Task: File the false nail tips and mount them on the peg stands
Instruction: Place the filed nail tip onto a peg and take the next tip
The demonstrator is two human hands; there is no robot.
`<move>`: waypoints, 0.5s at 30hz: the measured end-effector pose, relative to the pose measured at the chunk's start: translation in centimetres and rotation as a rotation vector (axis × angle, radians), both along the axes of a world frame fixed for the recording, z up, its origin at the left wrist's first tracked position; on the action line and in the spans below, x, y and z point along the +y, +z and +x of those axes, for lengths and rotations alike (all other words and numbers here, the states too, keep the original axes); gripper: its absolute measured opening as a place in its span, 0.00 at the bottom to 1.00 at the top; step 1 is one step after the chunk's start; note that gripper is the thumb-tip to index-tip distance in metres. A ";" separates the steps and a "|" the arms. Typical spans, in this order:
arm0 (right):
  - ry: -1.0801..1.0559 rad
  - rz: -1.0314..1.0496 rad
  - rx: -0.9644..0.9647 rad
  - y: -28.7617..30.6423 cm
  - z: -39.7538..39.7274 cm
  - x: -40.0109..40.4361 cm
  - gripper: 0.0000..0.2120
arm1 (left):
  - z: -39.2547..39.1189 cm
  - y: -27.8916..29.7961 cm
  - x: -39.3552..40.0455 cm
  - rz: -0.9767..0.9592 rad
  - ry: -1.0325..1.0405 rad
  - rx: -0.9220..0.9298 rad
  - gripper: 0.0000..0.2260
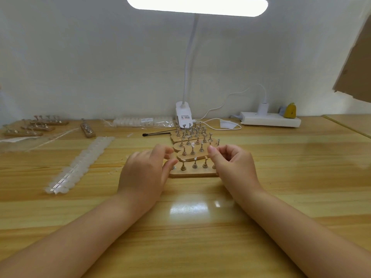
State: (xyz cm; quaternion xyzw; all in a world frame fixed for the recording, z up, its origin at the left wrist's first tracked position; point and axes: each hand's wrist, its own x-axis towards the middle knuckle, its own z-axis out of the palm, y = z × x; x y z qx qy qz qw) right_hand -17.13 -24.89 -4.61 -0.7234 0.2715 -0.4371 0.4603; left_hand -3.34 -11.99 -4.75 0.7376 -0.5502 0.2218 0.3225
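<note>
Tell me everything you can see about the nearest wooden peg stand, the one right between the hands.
The nearest light wooden peg stand is a flat, elongated slab with rounded edges, lying level on the wooden table in front of several similar stands. A single row of small metallic pegs with flared bases and tops stands upright on it; four show clearly. No nail tips are visible on them. The left hand has its thumb at the stand's left end, and the right hand covers its right end.

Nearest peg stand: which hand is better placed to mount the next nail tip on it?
Probably the right hand: its pinched fingertips hover just above the pegs of the nearest peg stand, though any tip there is too small to see. The left hand sits at the stand's left end, fingers relaxed.
</note>
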 end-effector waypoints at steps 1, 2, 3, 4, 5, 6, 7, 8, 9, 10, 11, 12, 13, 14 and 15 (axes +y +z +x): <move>-0.011 -0.009 0.022 0.0 -0.1 -0.1 0.13 | -0.1 0.1 0.0 0.000 -0.015 0.013 0.06; -0.018 -0.017 0.043 0.0 -0.1 -0.3 0.13 | -0.1 0.0 0.0 -0.007 -0.027 0.026 0.06; -0.022 -0.025 0.059 0.0 -0.2 -0.3 0.13 | 0.0 -0.1 -0.1 -0.018 -0.030 0.044 0.06; -0.026 -0.034 0.070 -0.1 -0.1 -0.4 0.13 | 0.1 -0.2 -0.1 -0.025 -0.019 0.066 0.07; -0.032 -0.042 0.077 -0.1 -0.2 -0.4 0.13 | 0.3 -0.2 -0.1 -0.030 0.002 0.085 0.09; -0.039 -0.054 0.085 -0.1 -0.2 -0.5 0.12 | 0.5 -0.3 -0.1 -0.029 0.027 0.100 0.10; -0.048 -0.077 0.096 -0.1 -0.3 -0.5 0.12 | 0.7 -0.4 -0.1 -0.021 0.053 0.111 0.11; -0.062 -0.126 0.120 -0.1 -0.4 -0.6 0.12 | 0.8 -0.4 -0.2 -0.008 0.081 0.122 0.13; -0.081 -0.207 0.167 -0.1 -0.5 -0.7 0.11 | 0.9 -0.5 -0.2 0.007 0.109 0.130 0.13; -0.101 -0.306 0.240 -0.2 -0.6 -0.8 0.11 | 1.0 -0.5 -0.2 0.021 0.137 0.134 0.14; -0.119 -0.404 0.327 -0.3 -0.6 -0.8 0.11 | 1.0 -0.6 -0.3 0.034 0.160 0.135 0.13; -0.131 -0.485 0.416 -0.4 -0.6 -0.7 0.10 | 1.1 -0.7 -0.4 0.050 0.175 0.133 0.13; -0.139 -0.542 0.496 -0.5 -0.6 -0.6 0.10 | 1.1 -0.9 -0.4 0.065 0.181 0.131 0.13; -0.148 -0.578 0.561 -0.6 -0.5 -0.6 0.10 | 1.1 -0.9 -0.4 0.082 0.178 0.132 0.13; -0.159 -0.601 0.605 -0.7 -0.4 -0.5 0.11 | 1.0 -1.0 -0.5 0.098 0.170 0.135 0.13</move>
